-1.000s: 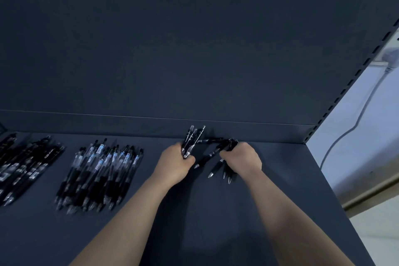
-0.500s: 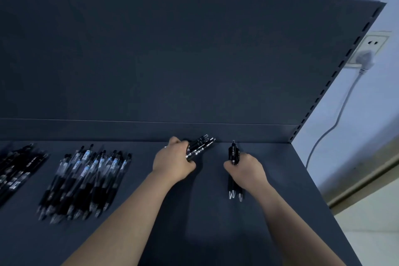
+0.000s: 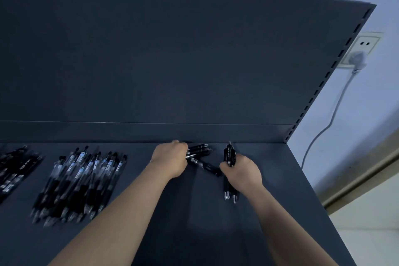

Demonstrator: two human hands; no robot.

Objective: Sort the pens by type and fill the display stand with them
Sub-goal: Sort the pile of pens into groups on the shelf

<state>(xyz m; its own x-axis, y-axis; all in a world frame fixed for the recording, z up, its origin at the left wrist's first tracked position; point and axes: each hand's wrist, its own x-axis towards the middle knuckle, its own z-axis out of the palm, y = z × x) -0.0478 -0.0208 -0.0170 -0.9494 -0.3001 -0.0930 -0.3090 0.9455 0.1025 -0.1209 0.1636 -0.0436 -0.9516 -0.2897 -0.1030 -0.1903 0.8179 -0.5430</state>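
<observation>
At the back of a dark shelf point(image 3: 280, 211), a person's left hand point(image 3: 170, 161) grips a bundle of black pens point(image 3: 198, 150) pointing right, while the right hand point(image 3: 243, 174) clasps a few upright pens point(image 3: 230, 154) (tips toward the camera). One loose pen point(image 3: 206, 166) lies between them; sorted piles point(image 3: 79, 181) rest further left.

- Pale bluish wall point(image 3: 367, 114) on the right.
- White socket point(image 3: 364, 44) with a plug point(image 3: 357, 60) in it; white cable point(image 3: 336, 110) hangs down.
- Beige skirting point(image 3: 362, 179) above a pale floor point(image 3: 371, 239).
</observation>
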